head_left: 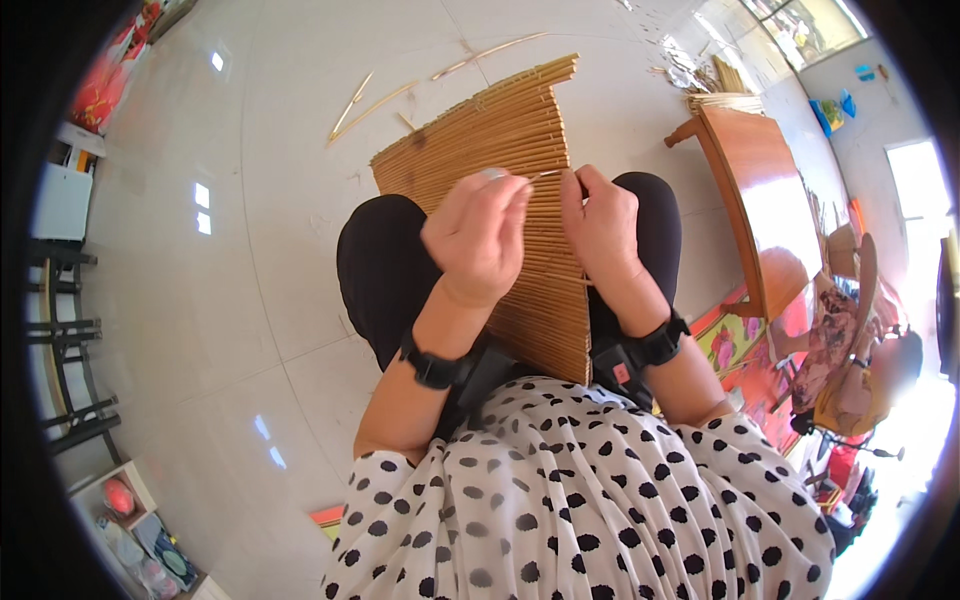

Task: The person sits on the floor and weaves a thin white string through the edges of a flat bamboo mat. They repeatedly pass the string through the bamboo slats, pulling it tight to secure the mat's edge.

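Over pale tiles (300, 270), the left hand (478, 235) pinches a strand (547, 174); the right hand (606, 222), hold unclear, meets the slatted mat (490, 125) at three o'clock.

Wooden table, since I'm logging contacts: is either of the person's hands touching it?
No, the left hand and right hand are both at the slatted mat, apart from the wooden table.

Tan reed-slat mat (545, 235) sits under fingers (595, 183); brown rect. wood table (730, 150) R of them; thin tan sticks (375, 107) fwd-L on white tile flr (290, 220).
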